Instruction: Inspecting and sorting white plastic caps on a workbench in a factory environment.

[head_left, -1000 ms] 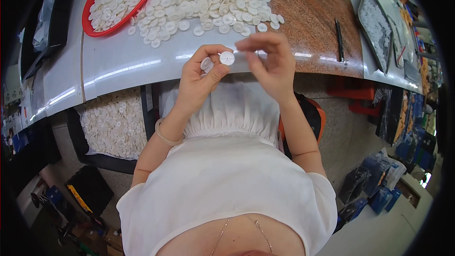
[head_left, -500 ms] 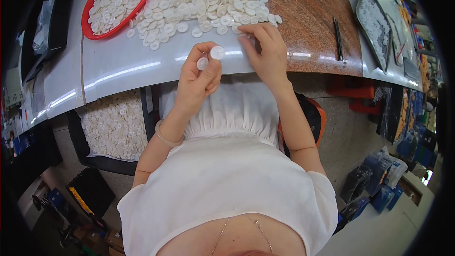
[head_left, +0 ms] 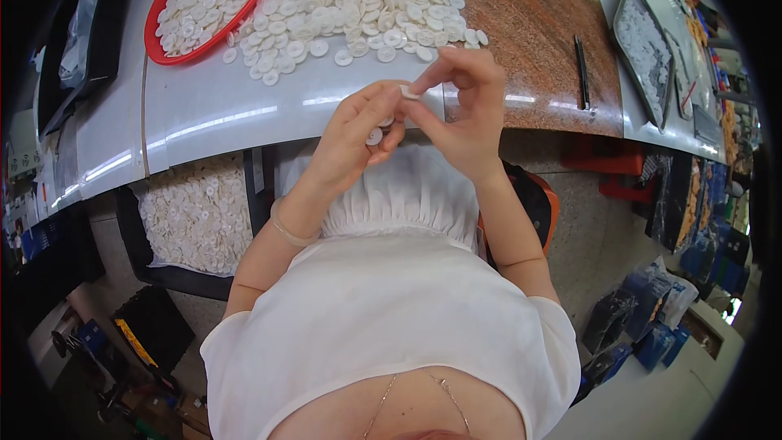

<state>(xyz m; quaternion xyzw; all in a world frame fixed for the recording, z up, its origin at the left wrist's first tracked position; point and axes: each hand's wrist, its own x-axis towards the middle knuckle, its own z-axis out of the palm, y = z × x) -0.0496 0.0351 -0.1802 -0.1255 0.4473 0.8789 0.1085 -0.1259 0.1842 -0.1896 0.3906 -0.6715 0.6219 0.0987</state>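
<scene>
Left hand (head_left: 346, 134) clamped on white discs (head_left: 374, 137), right hand (head_left: 412, 95) pinching one disc (head_left: 409, 93), far heap (head_left: 366, 4) apparently unhandled, far-left red basket (head_left: 183, 59) well filled

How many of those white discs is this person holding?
3 show: one disc where the left hand and right hand meet, a lower disc in the left hand, and a partly covered disc above it. More may be hidden.

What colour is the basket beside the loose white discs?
The basket is red, seen best in the head view.
</scene>
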